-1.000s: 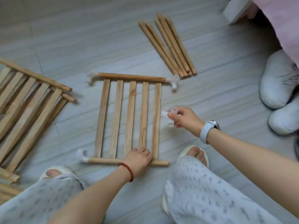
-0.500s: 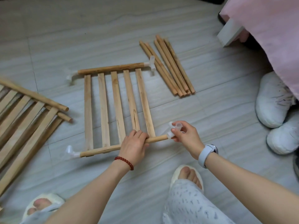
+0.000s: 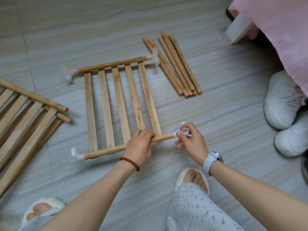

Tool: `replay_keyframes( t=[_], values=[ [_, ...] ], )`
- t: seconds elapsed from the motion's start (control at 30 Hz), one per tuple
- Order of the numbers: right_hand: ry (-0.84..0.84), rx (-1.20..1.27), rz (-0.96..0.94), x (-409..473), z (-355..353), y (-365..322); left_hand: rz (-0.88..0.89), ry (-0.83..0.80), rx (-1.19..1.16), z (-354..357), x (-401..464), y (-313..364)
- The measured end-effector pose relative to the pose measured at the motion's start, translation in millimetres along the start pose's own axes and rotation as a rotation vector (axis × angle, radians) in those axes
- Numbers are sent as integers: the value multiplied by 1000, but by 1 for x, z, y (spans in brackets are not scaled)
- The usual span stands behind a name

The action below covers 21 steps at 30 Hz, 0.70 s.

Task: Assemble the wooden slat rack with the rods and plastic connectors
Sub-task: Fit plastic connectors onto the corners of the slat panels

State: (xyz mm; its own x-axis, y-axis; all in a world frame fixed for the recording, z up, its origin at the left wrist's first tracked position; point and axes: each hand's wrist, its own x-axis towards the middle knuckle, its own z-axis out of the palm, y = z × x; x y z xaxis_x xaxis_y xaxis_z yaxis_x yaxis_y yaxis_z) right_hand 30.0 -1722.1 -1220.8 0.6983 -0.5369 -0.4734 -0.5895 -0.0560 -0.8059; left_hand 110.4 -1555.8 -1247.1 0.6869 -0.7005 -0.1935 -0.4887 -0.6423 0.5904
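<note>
The slat rack [image 3: 120,107] lay flat on the floor [image 3: 216,114]. My left grip [image 3: 140,147] was curled round its near rod [image 3: 162,138]; my right grip [image 3: 189,140] pinched the plastic connector [image 3: 184,131] at that rod's end. Spare rods [image 3: 175,64] lay just beyond, another slat panel [image 3: 25,127] at left.
</note>
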Motion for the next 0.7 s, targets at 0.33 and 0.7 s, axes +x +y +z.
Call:
replay_keyframes(
  t=[0.33,0.7],
  values=[
    [-115,-402,37,5,3,7,49,-38,-94,7,-12,-4],
    [-121,-420,22,-14,12,-2,22,-68,-111,15,-19,-5]
  ],
)
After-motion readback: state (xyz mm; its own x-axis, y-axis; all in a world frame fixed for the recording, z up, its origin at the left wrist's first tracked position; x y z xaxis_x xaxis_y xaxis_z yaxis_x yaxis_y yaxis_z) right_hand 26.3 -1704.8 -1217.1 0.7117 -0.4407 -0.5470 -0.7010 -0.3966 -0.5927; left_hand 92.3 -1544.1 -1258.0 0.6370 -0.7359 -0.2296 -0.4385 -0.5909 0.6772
